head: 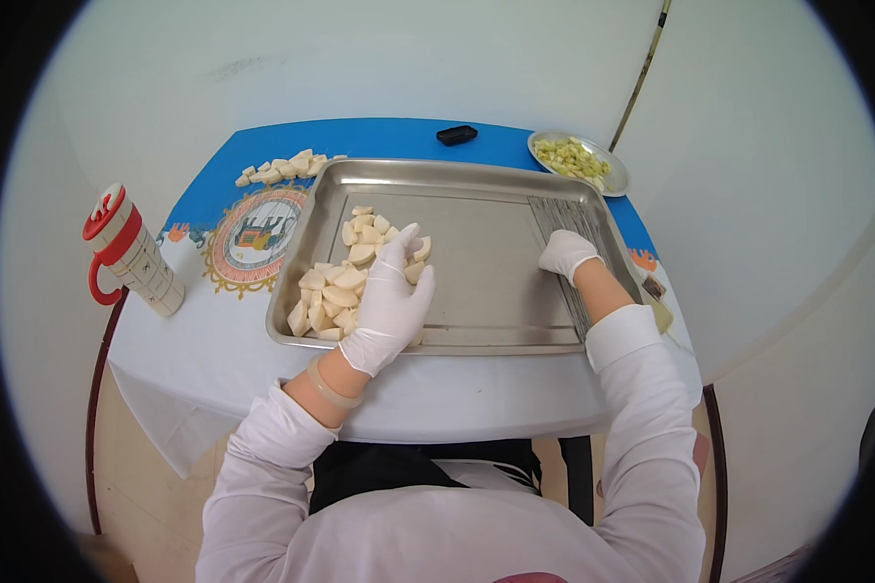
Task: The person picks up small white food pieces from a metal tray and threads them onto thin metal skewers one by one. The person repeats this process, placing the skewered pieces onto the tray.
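Chunks of peeled white root vegetable point(340, 296) lie heaped in the left part of a shallow stainless steel tray point(481, 270). Over this heap is my left hand point(394, 299), in a white glove, its fingers curved and the thumb apart from them; pieces show in the gap. A bundle of thin grey metal skewers point(565, 211) lies lengthwise along the tray's right side. My right hand point(570, 255), also gloved, is curled at the left edge of the bundle. Its fingertips are hidden, so whether it grips a skewer does not show.
More white chunks point(284, 169) lie behind the tray at left. A cream and red lidded tumbler point(135, 251) stands at the table's left edge. At the back are a small black tray point(457, 135) and a metal plate point(620, 181) of chopped pale green vegetable point(572, 160).
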{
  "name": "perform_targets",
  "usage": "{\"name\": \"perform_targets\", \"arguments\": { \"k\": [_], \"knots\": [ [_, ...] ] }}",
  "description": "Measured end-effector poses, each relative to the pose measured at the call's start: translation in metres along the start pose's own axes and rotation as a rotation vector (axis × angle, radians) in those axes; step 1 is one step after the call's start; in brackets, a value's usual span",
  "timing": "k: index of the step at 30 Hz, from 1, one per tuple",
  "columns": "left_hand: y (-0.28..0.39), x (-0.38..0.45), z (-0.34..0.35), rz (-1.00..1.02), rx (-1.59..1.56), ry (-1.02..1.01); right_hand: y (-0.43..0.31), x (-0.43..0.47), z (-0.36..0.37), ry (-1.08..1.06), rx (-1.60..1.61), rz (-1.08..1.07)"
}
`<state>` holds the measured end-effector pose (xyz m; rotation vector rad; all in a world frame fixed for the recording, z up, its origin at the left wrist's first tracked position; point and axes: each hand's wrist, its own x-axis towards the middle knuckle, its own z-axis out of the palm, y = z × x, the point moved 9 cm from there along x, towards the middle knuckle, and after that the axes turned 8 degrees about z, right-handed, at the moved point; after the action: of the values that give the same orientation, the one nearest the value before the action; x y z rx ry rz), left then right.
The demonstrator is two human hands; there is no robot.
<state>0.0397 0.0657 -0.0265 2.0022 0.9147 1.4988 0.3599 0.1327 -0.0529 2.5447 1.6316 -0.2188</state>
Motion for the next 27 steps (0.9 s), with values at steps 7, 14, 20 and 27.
{"name": "perform_targets", "arguments": {
  "k": [7, 14, 20, 27],
  "knots": [
    [0.000, 0.000, 0.000, -0.006, 0.003, -0.004, -0.012, -0.004, 0.003, -0.061, -0.075, 0.006],
    [0.006, 0.001, 0.000, 0.006, 0.003, 0.000, -0.018, -0.001, 0.006, -0.078, -0.164, -0.057],
    [0.006, 0.001, 0.000, 0.026, 0.047, -0.009, -0.015, 0.001, 0.004, -0.071, -0.098, -0.005],
    [0.004, 0.000, -0.002, 0.023, 0.062, -0.011, -0.028, -0.010, 0.003, -0.092, -0.201, -0.028]
  ]
}}
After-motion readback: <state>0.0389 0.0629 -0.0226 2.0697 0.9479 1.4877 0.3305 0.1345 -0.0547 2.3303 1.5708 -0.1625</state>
